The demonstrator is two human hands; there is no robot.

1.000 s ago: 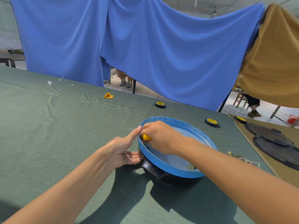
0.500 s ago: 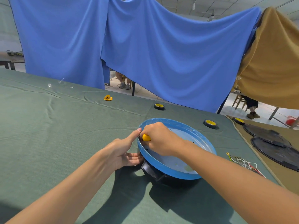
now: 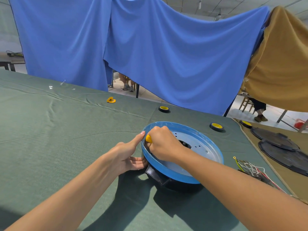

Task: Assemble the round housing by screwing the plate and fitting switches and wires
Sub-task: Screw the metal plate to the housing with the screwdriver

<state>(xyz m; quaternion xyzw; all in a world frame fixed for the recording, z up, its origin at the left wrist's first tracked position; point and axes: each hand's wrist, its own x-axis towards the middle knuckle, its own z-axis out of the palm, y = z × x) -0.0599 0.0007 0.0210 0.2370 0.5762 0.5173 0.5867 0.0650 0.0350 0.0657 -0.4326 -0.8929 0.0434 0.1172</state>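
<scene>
Round housing (image 3: 175, 176) sits on green tabletop (image 3: 50, 130), right of centre. I judge it rigid and light, likely to skid on cloth; blue rim looks slick, so brace at black side wall. Plate (image 3: 200, 140) inside: thin, stiff metal, I guess. Left hand (image 3: 126, 155), fingers straight, presses outer wall, thumb on rim. Right hand (image 3: 165, 144) reaches inside housing. Wires (image 3: 250, 169), limp, lie well apart to right. Right fist is wrapped round yellow screwdriver (image 3: 148, 138) by left rim.

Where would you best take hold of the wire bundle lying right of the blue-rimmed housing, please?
I would pinch the wire bundle at its bunched middle from above: it lies flat on the green cloth, and its far end splays into loose single wires, so a grip there would likely catch only one.
</scene>
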